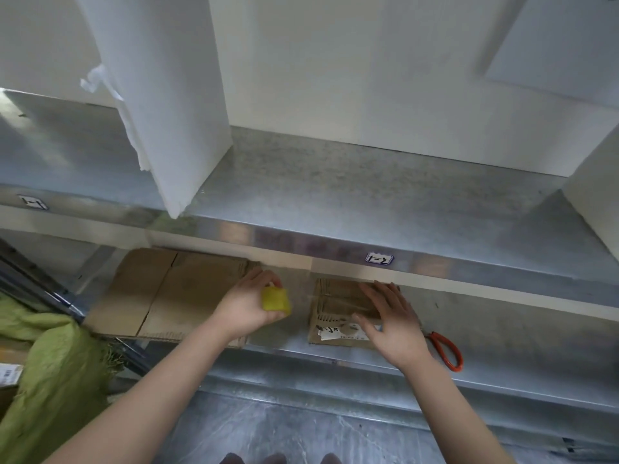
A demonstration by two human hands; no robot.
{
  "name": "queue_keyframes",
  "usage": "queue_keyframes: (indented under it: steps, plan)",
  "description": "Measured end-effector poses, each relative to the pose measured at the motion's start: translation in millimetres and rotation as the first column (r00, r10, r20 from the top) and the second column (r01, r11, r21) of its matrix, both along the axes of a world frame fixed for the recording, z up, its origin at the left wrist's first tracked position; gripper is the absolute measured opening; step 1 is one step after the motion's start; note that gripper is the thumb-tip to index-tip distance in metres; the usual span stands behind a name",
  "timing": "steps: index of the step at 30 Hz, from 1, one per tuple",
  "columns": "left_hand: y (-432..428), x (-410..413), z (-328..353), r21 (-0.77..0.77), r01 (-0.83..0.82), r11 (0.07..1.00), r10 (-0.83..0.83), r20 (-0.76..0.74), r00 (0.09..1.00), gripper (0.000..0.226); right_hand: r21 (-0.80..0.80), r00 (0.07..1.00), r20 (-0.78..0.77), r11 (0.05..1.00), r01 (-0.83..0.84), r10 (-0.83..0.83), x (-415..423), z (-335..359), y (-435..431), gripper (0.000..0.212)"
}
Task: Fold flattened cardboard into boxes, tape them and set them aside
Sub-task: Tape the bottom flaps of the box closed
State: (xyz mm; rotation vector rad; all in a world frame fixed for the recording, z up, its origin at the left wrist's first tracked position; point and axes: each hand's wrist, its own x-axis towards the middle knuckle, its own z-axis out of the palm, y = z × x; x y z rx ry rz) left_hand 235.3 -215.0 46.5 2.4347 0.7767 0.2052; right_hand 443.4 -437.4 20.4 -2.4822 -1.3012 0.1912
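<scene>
1. The right hand's (392,319) fingers (375,293) lie straight and slightly spread, pressing flat on the top of the box (335,313). They clamp nothing.
2. The left hand (248,306) is curled round a yellow roll (275,298), thumb on the far side and fingers on the near side. The roll sits just left of the box, not touching it.
3. A faint sheen runs between roll and box. It may be a stretched strip of tape, but I cannot tell.
4. The box is small, with a torn label on its near face, and stands on the metal shelf (502,329) near the front edge. Flat cardboard (160,293) lies to the left on the same shelf, partly under the left wrist.
5. Orange-handled scissors (447,349) lie just right of the right wrist. A green sack (57,380) slumps at far left.
6. Risks, as I judge them:
   - The shelf looks slick, so a pull on the roll could drag the box left if the palm eases off.
   - Tape laid one-handed may wrinkle or run crooked off the seam.
   - Reaching for the scissors means freeing the right hand, and then the flaps may spring up.
   - The upper shelf (335,236) hangs close above, so a lifted box may knock it.
</scene>
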Motion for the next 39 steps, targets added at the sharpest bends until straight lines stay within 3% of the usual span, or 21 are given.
queue_keyframes:
  steps: [3, 6, 11, 14, 17, 20, 23, 26, 30, 32, 36, 39]
  plan:
    - [-4, 1, 12, 0.039, 0.048, 0.998, -0.050, 0.054, 0.997, 0.050, 0.020, 0.990, 0.139, 1.000, -0.007, 0.005, -13, 8, 3, 0.064]
    - [-6, -5, 22, 0.084, 0.078, 0.993, -0.084, 0.080, 0.993, 0.049, 0.213, 0.981, 0.186, 0.972, -0.099, 0.059, -40, 26, 14, 0.049]
    - [-16, -21, 30, 0.173, 0.127, 0.977, -0.150, 0.133, 0.980, 0.044, 0.283, 0.970, -0.220, 0.959, -0.035, 0.100, -107, 35, 48, 0.060]
    - [-24, -34, 30, 0.225, 0.124, 0.966, -0.164, 0.169, 0.972, 0.039, 0.368, 0.874, -0.479, 0.923, 0.113, 0.084, -130, 28, 60, 0.034]
    - [-25, -47, 24, 0.277, 0.110, 0.955, -0.165, 0.182, 0.969, 0.038, 0.440, 0.842, -0.532, 0.880, 0.181, 0.093, -147, 17, 65, 0.019]
    - [-26, -58, 17, 0.282, 0.144, 0.949, -0.182, 0.113, 0.977, 0.045, 0.460, 0.820, -0.567, 0.855, 0.241, 0.074, -159, 11, 69, 0.016]
    - [-26, -72, 10, 0.184, 0.212, 0.960, -0.230, 0.085, 0.969, 0.056, 0.471, 0.815, -0.577, 0.837, 0.278, 0.054, -164, 4, 72, 0.026]
    - [-23, -86, 3, -0.058, 0.294, 0.954, -0.283, 0.145, 0.948, 0.061, 0.458, 0.775, -0.629, 0.830, 0.317, 0.051, -164, -4, 74, 0.028]
    - [-13, -101, -8, -0.202, 0.204, 0.958, -0.192, 0.076, 0.978, 0.074, 0.392, 0.726, -0.687, 0.844, 0.366, 0.004, -164, -14, 78, 0.026]
    - [-8, -105, -13, -0.150, 0.158, 0.976, -0.161, -0.008, 0.987, 0.066, 0.367, 0.705, -0.709, 0.858, 0.359, 0.008, -168, -16, 81, 0.027]
    - [18, -108, -28, 0.202, 0.186, 0.962, -0.156, -0.155, 0.975, 0.083, 0.366, 0.865, -0.501, 0.913, 0.183, 0.027, -176, -22, 89, 0.025]
    - [39, -109, -32, 0.263, 0.071, 0.962, -0.039, -0.126, 0.991, 0.077, 0.327, 0.882, -0.466, 0.940, 0.100, 0.068, -191, -22, 93, 0.019]
